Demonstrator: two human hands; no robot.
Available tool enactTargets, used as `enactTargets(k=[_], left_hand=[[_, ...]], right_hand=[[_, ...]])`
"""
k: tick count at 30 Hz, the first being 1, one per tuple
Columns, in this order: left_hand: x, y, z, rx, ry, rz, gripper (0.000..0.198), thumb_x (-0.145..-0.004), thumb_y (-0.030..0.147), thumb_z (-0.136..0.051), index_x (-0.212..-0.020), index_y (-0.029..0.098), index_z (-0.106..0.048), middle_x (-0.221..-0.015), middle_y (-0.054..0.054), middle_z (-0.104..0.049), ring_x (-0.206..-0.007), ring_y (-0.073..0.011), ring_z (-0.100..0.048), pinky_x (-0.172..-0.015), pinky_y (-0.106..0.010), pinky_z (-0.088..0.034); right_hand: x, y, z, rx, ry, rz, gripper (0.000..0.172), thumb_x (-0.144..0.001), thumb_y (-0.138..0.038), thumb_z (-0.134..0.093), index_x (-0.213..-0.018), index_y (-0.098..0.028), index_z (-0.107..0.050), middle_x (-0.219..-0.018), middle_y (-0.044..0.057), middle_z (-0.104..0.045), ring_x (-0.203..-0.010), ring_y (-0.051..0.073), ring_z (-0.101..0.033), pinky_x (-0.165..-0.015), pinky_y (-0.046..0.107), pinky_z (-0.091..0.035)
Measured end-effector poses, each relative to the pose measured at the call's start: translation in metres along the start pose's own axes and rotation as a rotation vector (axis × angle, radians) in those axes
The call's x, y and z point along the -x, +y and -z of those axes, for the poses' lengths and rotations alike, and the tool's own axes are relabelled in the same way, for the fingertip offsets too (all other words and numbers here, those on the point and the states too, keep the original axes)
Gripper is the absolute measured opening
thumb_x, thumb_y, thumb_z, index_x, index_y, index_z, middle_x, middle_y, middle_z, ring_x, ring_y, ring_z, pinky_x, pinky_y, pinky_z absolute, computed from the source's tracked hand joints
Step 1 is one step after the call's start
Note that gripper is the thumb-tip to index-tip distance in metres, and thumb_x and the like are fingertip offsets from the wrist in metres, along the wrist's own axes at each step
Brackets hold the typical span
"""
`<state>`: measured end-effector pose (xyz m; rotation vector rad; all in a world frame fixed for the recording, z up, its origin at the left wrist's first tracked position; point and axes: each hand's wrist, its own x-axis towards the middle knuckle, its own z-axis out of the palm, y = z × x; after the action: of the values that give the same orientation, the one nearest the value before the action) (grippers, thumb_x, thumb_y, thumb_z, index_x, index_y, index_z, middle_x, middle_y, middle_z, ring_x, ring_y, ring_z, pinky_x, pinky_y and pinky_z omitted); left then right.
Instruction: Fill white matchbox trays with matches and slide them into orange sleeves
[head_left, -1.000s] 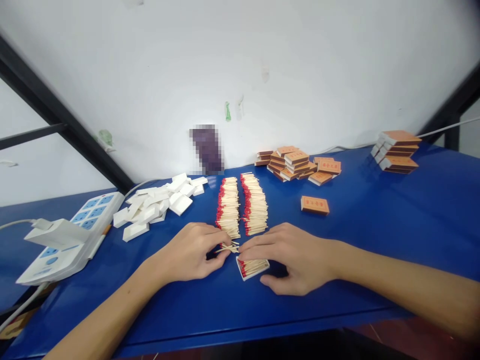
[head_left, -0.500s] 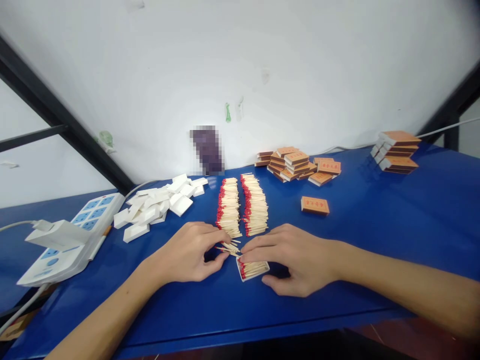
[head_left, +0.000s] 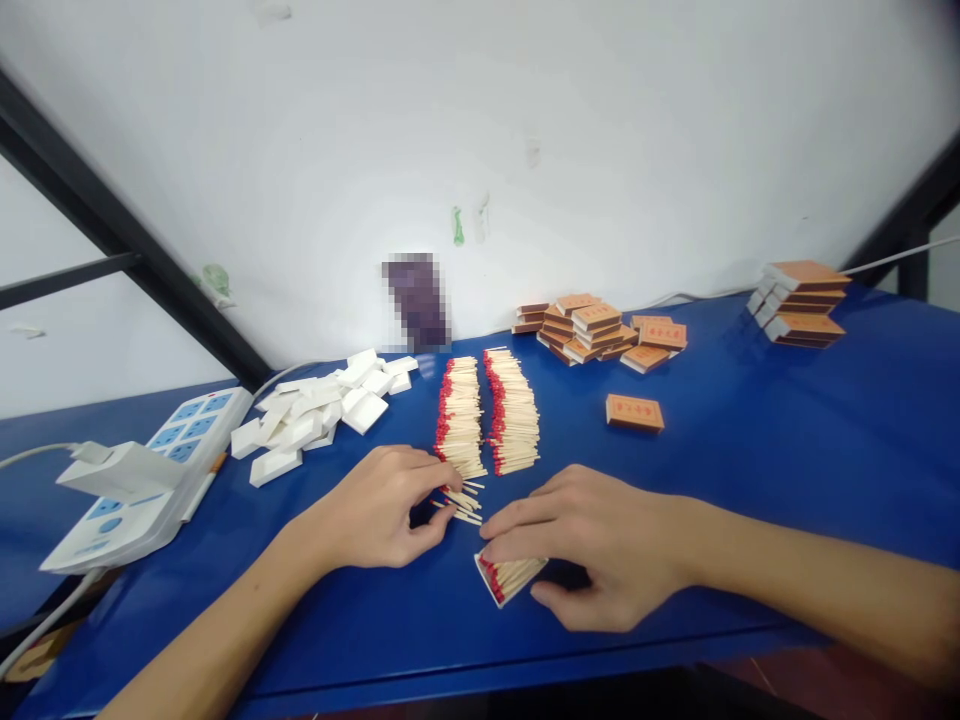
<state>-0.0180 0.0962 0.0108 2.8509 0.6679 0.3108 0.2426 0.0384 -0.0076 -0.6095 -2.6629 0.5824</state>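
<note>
My left hand [head_left: 386,505] has its thumb and fingertips closed round a few loose matches [head_left: 466,506], whose pale sticks jut out to the right. A white matchbox tray [head_left: 504,592] filled with red-headed matches sits tilted on the blue table. Over it lies my right hand [head_left: 581,545], fingers across the top and thumb at the right side, holding the tray. Part of the tray is hidden beneath the fingers. Just beyond my hands, two long rows of matches, the left row [head_left: 460,420] and the right row [head_left: 514,415], run away from me.
White empty trays [head_left: 311,405] are heaped at the left, beside a power strip [head_left: 161,470] with a plugged-in charger. Orange matchboxes [head_left: 592,325] are piled by the wall. A single matchbox [head_left: 634,412] lies nearer, and another stack [head_left: 806,300] stands far right.
My right hand has drawn the filled tray toward me, turning it slightly and parting it from the loose matches. My left hand has stayed nearly in place.
</note>
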Motion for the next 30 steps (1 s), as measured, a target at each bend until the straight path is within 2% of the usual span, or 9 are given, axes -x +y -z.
enactTargets(k=[7,11,20,25,30], left_hand=[[0.0014,-0.0064,-0.0038,-0.036,0.009,0.020,0.018,-0.100,0.025,-0.048,-0.105,0.019,-0.064,-0.080,-0.002,-0.067,-0.070,-0.0169,-0.062,-0.066,-0.030,-0.043],[0.0008,-0.0076,-0.0048,-0.022,-0.036,0.009,0.019,-0.102,0.024,-0.047,-0.101,0.020,-0.065,-0.081,-0.001,-0.068,-0.072,-0.0165,-0.063,-0.067,-0.029,-0.043],[0.0001,-0.0057,-0.0090,0.006,-0.010,0.003,0.018,-0.103,0.026,-0.047,-0.107,0.020,-0.064,-0.086,-0.002,-0.071,-0.074,-0.0169,-0.066,-0.068,-0.029,-0.045],[-0.0018,-0.0052,-0.0091,0.021,-0.002,-0.012,0.018,-0.102,0.027,-0.050,-0.098,0.020,-0.066,-0.085,-0.002,-0.071,-0.075,-0.0172,-0.067,-0.069,-0.029,-0.046],[-0.0024,-0.0027,-0.0091,0.041,0.015,-0.017,0.019,-0.101,0.025,-0.052,-0.094,0.019,-0.068,-0.079,-0.001,-0.069,-0.071,-0.0162,-0.066,-0.067,-0.029,-0.045]], right_hand=[[-0.0014,0.0003,0.0007,0.008,-0.006,0.002,0.040,-0.079,-0.016,-0.056,-0.118,-0.023,-0.063,-0.120,-0.005,-0.070,-0.081,0.012,-0.065,-0.062,0.025,-0.042],[-0.0011,0.0000,0.0012,-0.011,-0.016,-0.012,0.038,-0.079,-0.017,-0.057,-0.116,-0.023,-0.063,-0.118,-0.006,-0.070,-0.085,0.012,-0.065,-0.063,0.025,-0.041],[-0.0020,0.0005,0.0020,-0.014,-0.024,-0.029,0.037,-0.079,-0.018,-0.057,-0.115,-0.023,-0.064,-0.112,-0.005,-0.072,-0.084,0.013,-0.065,-0.062,0.025,-0.040],[-0.0004,-0.0010,0.0010,0.023,-0.026,-0.009,0.042,-0.081,-0.021,-0.056,-0.122,-0.024,-0.062,-0.125,-0.002,-0.070,-0.083,0.014,-0.066,-0.064,0.026,-0.041],[-0.0021,-0.0040,-0.0006,0.098,-0.039,0.015,0.045,-0.082,-0.027,-0.057,-0.126,-0.028,-0.061,-0.137,-0.004,-0.064,-0.075,0.013,-0.064,-0.061,0.027,-0.040]])
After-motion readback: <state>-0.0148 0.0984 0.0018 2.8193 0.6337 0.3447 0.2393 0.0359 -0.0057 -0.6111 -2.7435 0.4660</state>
